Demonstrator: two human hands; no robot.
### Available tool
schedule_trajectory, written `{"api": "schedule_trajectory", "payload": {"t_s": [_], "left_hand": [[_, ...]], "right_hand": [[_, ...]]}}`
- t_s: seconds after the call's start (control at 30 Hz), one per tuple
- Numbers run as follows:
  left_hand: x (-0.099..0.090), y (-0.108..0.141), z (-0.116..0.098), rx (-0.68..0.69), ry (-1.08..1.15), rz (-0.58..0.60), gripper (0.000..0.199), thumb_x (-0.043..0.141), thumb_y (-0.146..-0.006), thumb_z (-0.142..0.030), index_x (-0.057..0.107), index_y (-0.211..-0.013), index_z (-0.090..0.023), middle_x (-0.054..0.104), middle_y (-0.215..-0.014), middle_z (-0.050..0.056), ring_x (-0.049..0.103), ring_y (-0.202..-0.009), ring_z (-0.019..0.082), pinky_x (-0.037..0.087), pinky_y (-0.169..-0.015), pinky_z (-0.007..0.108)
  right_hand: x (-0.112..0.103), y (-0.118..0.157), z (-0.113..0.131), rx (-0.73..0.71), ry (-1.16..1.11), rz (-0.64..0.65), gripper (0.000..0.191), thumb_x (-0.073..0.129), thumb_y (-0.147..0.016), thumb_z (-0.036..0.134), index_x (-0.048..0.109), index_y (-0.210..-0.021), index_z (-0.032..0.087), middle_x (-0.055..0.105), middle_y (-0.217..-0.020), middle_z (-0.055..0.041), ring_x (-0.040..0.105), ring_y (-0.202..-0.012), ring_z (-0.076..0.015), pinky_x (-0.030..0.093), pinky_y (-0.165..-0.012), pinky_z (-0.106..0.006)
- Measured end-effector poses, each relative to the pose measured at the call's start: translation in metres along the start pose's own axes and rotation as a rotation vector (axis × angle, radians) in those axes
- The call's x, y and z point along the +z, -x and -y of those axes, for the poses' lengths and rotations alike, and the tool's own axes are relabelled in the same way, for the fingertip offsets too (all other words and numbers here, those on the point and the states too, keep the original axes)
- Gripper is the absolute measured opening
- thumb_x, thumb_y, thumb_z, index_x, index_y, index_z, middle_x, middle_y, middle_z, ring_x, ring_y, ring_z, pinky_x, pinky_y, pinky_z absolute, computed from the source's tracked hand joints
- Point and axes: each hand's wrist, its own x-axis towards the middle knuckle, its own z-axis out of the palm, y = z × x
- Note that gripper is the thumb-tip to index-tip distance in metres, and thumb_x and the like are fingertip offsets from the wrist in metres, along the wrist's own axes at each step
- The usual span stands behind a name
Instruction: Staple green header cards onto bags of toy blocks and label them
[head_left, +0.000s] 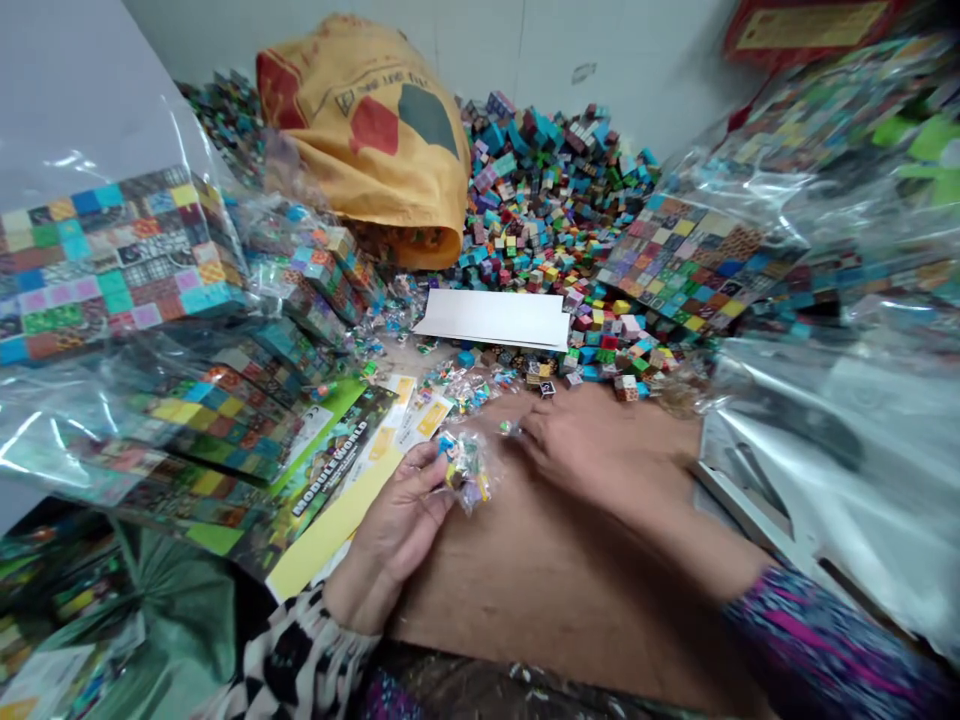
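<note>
My left hand (409, 510) is closed on a small clear plastic bag (466, 475) holding small colourful toy pieces. It is held above the brown board (525, 590), with the fingers along the bag's left side. To the right, my right hand (566, 440) is low over the board and smeared by motion, so its grip cannot be made out. A tiny clear packet with a green bit (508, 428) is at its fingertips. More small bags of pieces (469, 385) lie just beyond both hands.
Loose printed cubes (540, 200) are heaped at the back, beside a yellow sack (367, 130). White cards (495, 318) lie before the heap. Bagged cube blocks (112, 260) stand left, others (697, 260) right. Printed "Module World" cards (330, 460) lie left; clear plastic bags (847, 470) lie right.
</note>
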Motion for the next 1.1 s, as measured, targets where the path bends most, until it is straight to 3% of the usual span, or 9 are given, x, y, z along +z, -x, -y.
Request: {"api": "schedule_trajectory", "payload": {"t_s": [0.2,0.27,0.4,0.5,0.63,0.73,0.87,1.0,1.1], "left_hand": [[0.011,0.000,0.001,0.009,0.082,0.097,0.033,0.091,-0.060,-0.011,0.070,-0.084,-0.018,0.076,-0.091,0.001,0.072,-0.081,0.017,0.062,-0.075,0.031],[0.011,0.000,-0.002,0.031,0.079,0.059,0.030,0.088,-0.062,-0.007,0.069,-0.084,-0.017,0.076,-0.090,0.002,0.071,-0.078,0.016,0.063,-0.072,0.030],[0.006,0.001,-0.007,0.067,0.088,-0.030,0.025,0.080,-0.068,0.000,0.069,-0.085,-0.015,0.075,-0.090,0.003,0.072,-0.077,0.017,0.064,-0.072,0.032],[0.003,0.001,-0.007,0.026,0.093,-0.008,0.020,0.076,-0.074,0.000,0.070,-0.088,-0.014,0.075,-0.093,0.006,0.072,-0.082,0.018,0.064,-0.074,0.032],[0.004,-0.004,-0.006,-0.008,0.140,0.032,0.027,0.071,-0.078,0.001,0.071,-0.100,-0.015,0.076,-0.096,0.007,0.072,-0.083,0.019,0.063,-0.079,0.034],[0.007,-0.009,-0.002,0.009,0.186,0.045,0.040,0.070,-0.081,-0.002,0.067,-0.117,-0.019,0.077,-0.102,0.006,0.072,-0.090,0.020,0.060,-0.088,0.037],[-0.001,-0.009,0.000,-0.056,0.197,0.086,0.048,0.074,-0.080,-0.007,0.064,-0.125,-0.020,0.077,-0.104,0.007,0.073,-0.094,0.022,0.059,-0.092,0.040],[-0.017,-0.002,-0.008,-0.107,0.192,0.046,0.036,0.073,-0.082,-0.011,0.067,-0.117,-0.017,0.078,-0.103,0.011,0.074,-0.094,0.026,0.062,-0.085,0.042],[-0.018,0.001,-0.013,-0.081,0.204,0.017,0.033,0.067,-0.085,-0.010,0.067,-0.117,-0.017,0.078,-0.102,0.011,0.075,-0.093,0.025,0.062,-0.087,0.043]], "right_hand": [[0.002,-0.002,0.009,0.012,-0.201,0.305,0.017,0.058,-0.093,0.019,0.075,-0.090,0.022,0.074,-0.080,0.0036,0.066,-0.070,-0.0101,0.051,-0.065,-0.020],[-0.004,-0.017,0.002,0.064,-0.174,0.271,0.015,0.060,-0.092,0.020,0.075,-0.094,0.023,0.074,-0.085,0.0011,0.065,-0.073,-0.0117,0.051,-0.068,-0.023],[-0.007,-0.052,-0.013,0.259,-0.010,0.013,0.027,0.052,-0.094,0.019,0.067,-0.115,0.013,0.065,-0.117,-0.0179,0.061,-0.099,-0.0249,0.049,-0.084,-0.038],[-0.004,-0.061,-0.019,0.329,0.068,-0.060,0.019,0.052,-0.092,0.021,0.070,-0.094,0.012,0.062,-0.113,-0.0199,0.058,-0.101,-0.0293,0.045,-0.085,-0.042],[-0.006,-0.044,-0.016,0.332,0.046,-0.117,0.027,0.049,-0.097,0.029,0.066,-0.080,0.016,0.061,-0.098,-0.0137,0.057,-0.091,-0.0247,0.043,-0.078,-0.037],[0.001,-0.020,0.001,0.277,-0.068,-0.095,0.028,0.050,-0.098,0.030,0.065,-0.080,0.016,0.063,-0.087,-0.0087,0.058,-0.083,-0.0196,0.044,-0.073,-0.031],[0.015,-0.002,0.023,0.139,-0.259,0.066,0.020,0.052,-0.096,0.018,0.068,-0.084,0.017,0.069,-0.082,-0.0020,0.064,-0.078,-0.0127,0.049,-0.070,-0.024],[0.015,-0.025,0.006,0.070,-0.281,0.185,0.019,0.055,-0.096,0.023,0.073,-0.095,0.019,0.072,-0.082,-0.0014,0.065,-0.072,-0.0128,0.052,-0.068,-0.024],[0.015,-0.057,-0.013,0.122,-0.163,0.085,0.035,0.053,-0.093,0.017,0.063,-0.126,0.017,0.068,-0.116,-0.0120,0.065,-0.098,-0.0199,0.052,-0.085,-0.033]]}}
